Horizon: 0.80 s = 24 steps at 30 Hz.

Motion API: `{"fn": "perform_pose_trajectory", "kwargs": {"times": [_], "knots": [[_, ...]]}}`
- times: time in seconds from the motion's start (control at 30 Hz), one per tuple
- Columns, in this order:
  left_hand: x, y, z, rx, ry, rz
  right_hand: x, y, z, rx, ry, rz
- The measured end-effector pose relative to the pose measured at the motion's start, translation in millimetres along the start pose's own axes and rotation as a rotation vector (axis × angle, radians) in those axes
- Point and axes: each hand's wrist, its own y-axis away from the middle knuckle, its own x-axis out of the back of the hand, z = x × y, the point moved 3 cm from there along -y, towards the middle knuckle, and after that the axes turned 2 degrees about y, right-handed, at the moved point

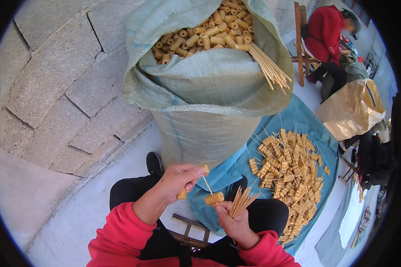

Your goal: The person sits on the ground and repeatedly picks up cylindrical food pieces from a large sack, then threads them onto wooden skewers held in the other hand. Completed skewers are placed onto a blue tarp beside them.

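My left hand (176,181) is closed on short tan hollow rolls. One roll (204,169) sits at its fingertips against the upper end of a thin wooden skewer (206,183), and another roll (182,194) shows below the palm. Lower on that same skewer, a threaded roll (214,198) rests just above the fingers of my right hand (237,225). That hand is closed around a fanned bundle of wooden skewers (242,201). Ahead stands a large woven sack (200,133), its mouth open on many loose rolls (209,34). More skewers (268,66) lie over its right rim.
Right of my knees, a heap of skewered rolls (294,178) lies on a blue cloth (258,127). A block wall (53,66) rises at left. At the far right, a person in red (323,33) sits near a wooden chair (300,44) and an open tan sack (349,109).
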Motion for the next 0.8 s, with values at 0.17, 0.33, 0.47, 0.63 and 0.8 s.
{"fn": "perform_pose_trajectory", "kwargs": {"times": [0.17,0.33,0.47,0.63,0.8], "knots": [[-16.5,-1.6,-24.5,0.141,-0.182,-0.128,3.3,-5.5,4.1,-0.123,-0.134,0.034],[2.5,-16.0,-43.8,0.193,0.378,0.216,6.0,-11.6,6.1,-0.256,-0.310,0.032],[6.6,-19.8,-50.4,0.225,0.418,0.156,5.5,-10.3,6.3,-0.243,-0.301,0.029],[10.4,-17.0,-20.9,-0.136,0.405,0.156,1.9,-6.6,7.0,-0.250,-0.291,-0.066],[13.9,-8.2,-0.5,-0.219,0.359,0.145,-2.5,-4.9,3.9,-0.225,-0.252,-0.131]]}}
